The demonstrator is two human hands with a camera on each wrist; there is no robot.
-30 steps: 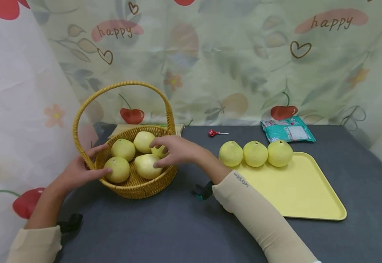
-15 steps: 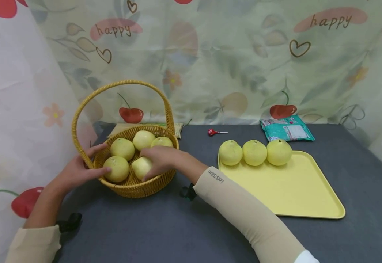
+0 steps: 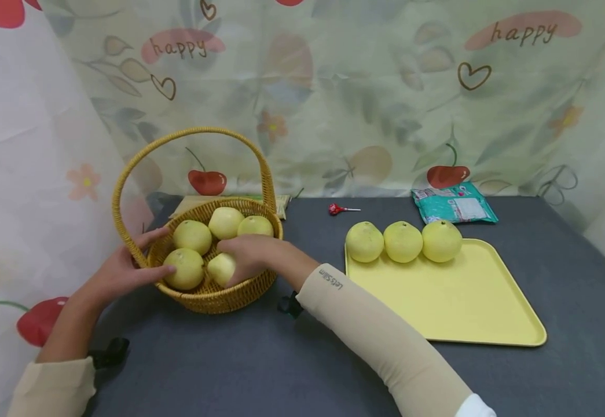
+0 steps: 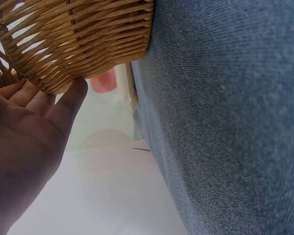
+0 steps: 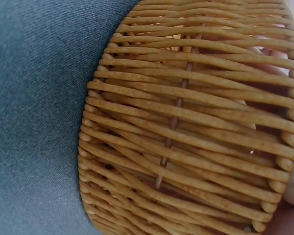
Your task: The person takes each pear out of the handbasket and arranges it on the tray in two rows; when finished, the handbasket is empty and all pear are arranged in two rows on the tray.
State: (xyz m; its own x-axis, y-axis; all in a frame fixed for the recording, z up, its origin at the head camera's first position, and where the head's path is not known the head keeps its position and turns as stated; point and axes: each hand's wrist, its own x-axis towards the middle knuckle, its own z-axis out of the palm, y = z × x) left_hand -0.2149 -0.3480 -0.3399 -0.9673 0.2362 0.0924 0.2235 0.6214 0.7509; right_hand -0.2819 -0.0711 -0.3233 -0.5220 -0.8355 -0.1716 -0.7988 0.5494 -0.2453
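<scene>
A woven wicker basket [image 3: 213, 301] with a tall arched handle stands at the left, holding several pale yellow-green pomelos. My left hand [image 3: 127, 269] grips its left rim at the handle's foot, thumb over the edge by the front-left pomelo [image 3: 184, 269]. In the left wrist view, that hand's fingers lie against the wicker wall. Reaching in over the right rim, my right hand [image 3: 252, 258] grips the front-right pomelo [image 3: 221, 269], covering much of it. Behind it sit a back-right pomelo [image 3: 255, 226] and two others. The basket wall [image 5: 186, 117] hides most of the right hand in the right wrist view.
A yellow tray [image 3: 469, 307] lies at the right, with three pomelos [image 3: 403, 242] in a row along its back edge. Behind it are a teal packet [image 3: 455, 202] and a red lollipop [image 3: 336, 209]. A flat beige packet [image 3: 283, 205] lies behind the basket.
My right hand has moved down and left into the basket and closed round the front-right pomelo, uncovering the back-right one. My left hand has kept its grip on the rim.
</scene>
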